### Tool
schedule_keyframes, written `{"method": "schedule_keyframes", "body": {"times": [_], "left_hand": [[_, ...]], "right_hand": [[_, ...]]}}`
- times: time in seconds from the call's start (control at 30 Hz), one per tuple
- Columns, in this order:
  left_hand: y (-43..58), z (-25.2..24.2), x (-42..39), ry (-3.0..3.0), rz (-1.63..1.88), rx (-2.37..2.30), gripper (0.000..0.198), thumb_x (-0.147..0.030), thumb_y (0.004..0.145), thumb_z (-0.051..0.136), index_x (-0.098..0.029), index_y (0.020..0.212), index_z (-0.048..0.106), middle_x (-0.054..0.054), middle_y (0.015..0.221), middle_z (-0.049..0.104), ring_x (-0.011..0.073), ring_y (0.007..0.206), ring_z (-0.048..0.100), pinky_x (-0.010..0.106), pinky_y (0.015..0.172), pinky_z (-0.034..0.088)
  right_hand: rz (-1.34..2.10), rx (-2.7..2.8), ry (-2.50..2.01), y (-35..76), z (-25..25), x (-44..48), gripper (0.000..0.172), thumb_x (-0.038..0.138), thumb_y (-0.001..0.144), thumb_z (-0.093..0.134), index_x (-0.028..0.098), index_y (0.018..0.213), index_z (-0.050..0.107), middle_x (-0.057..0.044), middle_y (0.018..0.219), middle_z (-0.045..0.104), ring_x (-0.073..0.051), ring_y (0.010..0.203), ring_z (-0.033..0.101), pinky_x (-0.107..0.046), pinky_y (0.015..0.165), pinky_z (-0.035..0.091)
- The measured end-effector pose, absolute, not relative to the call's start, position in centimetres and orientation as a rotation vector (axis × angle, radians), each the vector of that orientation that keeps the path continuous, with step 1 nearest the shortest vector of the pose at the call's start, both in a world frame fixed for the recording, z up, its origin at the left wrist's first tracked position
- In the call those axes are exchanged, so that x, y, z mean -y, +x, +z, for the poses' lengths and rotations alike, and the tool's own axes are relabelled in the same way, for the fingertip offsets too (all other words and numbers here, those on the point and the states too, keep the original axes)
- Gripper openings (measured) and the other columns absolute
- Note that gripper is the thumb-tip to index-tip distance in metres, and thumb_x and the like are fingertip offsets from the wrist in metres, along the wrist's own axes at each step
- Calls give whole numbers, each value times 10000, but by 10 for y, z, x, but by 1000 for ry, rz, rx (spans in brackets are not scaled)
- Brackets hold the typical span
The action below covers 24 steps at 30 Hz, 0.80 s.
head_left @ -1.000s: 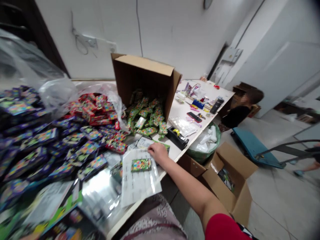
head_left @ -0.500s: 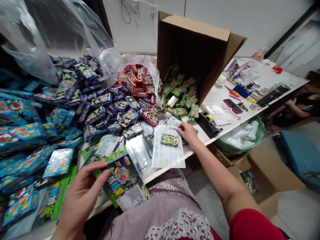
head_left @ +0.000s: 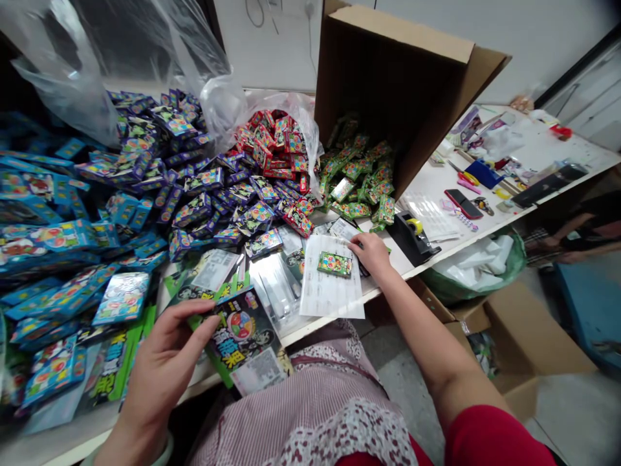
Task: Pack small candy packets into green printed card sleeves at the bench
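Note:
My left hand (head_left: 162,349) grips a dark printed card with a colourful wheel on it (head_left: 242,340) at the table's near edge, thumb on top. My right hand (head_left: 371,249) reaches across to the far edge of a clear bag with a white sheet (head_left: 330,291), fingers curled down on something I cannot make out. A small green packet (head_left: 334,263) lies on that sheet just left of the hand.
Heaps of small packets cover the table: blue (head_left: 53,239), purple (head_left: 194,194), red (head_left: 276,149) and green (head_left: 359,181) spilling from a tipped cardboard box (head_left: 402,77). A tape dispenser (head_left: 412,236), phone (head_left: 463,202) and clutter lie right. Another person's arm (head_left: 572,226) shows at the far right.
The view has swung from the room down to the table. My left hand came into view holding the card. My right hand stays at the sheet's far edge.

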<state>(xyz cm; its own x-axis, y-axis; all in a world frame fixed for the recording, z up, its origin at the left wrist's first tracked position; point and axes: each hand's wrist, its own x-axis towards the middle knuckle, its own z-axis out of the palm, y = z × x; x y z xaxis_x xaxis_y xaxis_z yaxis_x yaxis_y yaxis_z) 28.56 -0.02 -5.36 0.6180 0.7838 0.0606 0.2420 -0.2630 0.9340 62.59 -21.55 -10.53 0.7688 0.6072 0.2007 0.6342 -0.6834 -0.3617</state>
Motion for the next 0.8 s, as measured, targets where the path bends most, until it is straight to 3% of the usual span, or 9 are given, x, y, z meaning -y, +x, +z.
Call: {"method": "schedule_keyframes", "body": {"times": [0.5, 0.8], "left_hand": [[285, -53, 1, 1780, 669, -797, 241, -360, 769, 691, -228, 964, 638, 15, 1000, 649, 172, 916, 612, 268, 816, 507], [283, -54, -1, 1793, 659, -793, 282, -405, 773, 692, -225, 983, 632, 21, 1015, 645, 182, 922, 611, 281, 828, 505]], "right_hand": [[-196, 993, -2623, 626, -107, 217, 111, 319, 872, 611, 218, 844, 647, -48, 849, 672, -234, 845, 551, -330, 752, 360], [-253, 989, -2652, 621, -105, 214, 112, 290, 877, 593, 205, 845, 659, -92, 939, 641, -257, 936, 531, -348, 791, 365]]}}
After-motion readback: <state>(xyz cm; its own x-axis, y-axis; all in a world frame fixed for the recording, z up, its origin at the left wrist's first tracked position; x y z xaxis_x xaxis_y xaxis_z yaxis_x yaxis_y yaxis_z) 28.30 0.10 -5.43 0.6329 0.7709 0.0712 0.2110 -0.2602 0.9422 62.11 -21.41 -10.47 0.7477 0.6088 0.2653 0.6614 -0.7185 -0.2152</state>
